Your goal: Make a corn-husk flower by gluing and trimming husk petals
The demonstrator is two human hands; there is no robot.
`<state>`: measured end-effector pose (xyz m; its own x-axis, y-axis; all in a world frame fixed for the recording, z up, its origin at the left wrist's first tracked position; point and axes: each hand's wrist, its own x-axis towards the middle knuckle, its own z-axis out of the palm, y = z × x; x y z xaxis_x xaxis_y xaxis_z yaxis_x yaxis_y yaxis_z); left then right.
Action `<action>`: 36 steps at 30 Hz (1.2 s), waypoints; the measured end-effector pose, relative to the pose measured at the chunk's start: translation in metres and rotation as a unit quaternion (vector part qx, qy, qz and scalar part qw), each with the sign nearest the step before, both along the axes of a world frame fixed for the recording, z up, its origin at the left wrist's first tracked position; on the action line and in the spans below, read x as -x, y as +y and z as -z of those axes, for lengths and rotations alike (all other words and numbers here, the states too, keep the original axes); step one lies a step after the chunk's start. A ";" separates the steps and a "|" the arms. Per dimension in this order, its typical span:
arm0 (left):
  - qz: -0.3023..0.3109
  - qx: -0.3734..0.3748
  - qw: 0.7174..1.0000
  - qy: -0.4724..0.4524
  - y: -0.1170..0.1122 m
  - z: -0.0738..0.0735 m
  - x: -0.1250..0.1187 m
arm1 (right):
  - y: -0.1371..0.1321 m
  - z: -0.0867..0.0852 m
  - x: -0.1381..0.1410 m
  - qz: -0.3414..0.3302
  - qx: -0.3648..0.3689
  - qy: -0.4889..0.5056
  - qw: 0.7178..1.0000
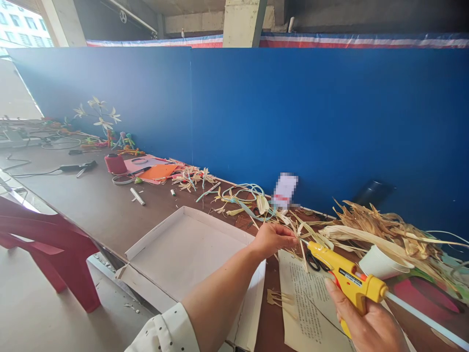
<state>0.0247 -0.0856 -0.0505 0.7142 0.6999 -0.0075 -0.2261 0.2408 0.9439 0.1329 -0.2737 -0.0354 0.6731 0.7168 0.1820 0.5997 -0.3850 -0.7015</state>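
Note:
My right hand (pixel 370 320) is wrapped round the handle of a yellow hot glue gun (pixel 339 269), which has a white glue stick (pixel 427 315) coming out of its back. The gun's nozzle points left, toward the fingertips of my left hand (pixel 276 239). That hand is closed in a pinch on a small pale piece of dried corn husk (pixel 301 244), with a narrow strip hanging down; its fingers partly hide it. Below lies a printed sheet of paper (pixel 311 313), with black-handled scissors (pixel 315 261) partly hidden behind the gun.
An open white cardboard box lid (pixel 198 249) lies left of my arm. Dried corn husks (pixel 399 234) and a white paper cup (pixel 384 264) are at the right. Pink thread (pixel 115 165) and husk flowers (pixel 100 115) stand further left. A blue partition (pixel 311 112) borders the table; a red chair (pixel 54 249) stands before it.

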 end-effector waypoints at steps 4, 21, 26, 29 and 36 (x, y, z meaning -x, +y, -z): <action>-0.002 -0.004 1.000 0.001 0.000 0.001 0.001 | 0.001 0.002 0.002 0.014 -0.011 -0.005 1.000; -0.003 -0.014 1.000 -0.006 0.002 0.005 -0.001 | 0.000 0.006 -0.007 -0.037 -0.032 -0.052 0.997; -0.006 -0.014 1.000 -0.003 0.002 0.003 0.000 | 0.002 0.012 -0.009 -0.036 -0.033 -0.048 0.998; -0.008 -0.016 1.000 -0.007 0.001 0.001 0.001 | 0.003 0.013 -0.010 -0.036 -0.023 -0.030 0.999; -0.039 -0.007 0.999 -0.016 0.006 0.006 -0.001 | 0.013 0.001 -0.008 -0.006 0.008 -0.030 0.999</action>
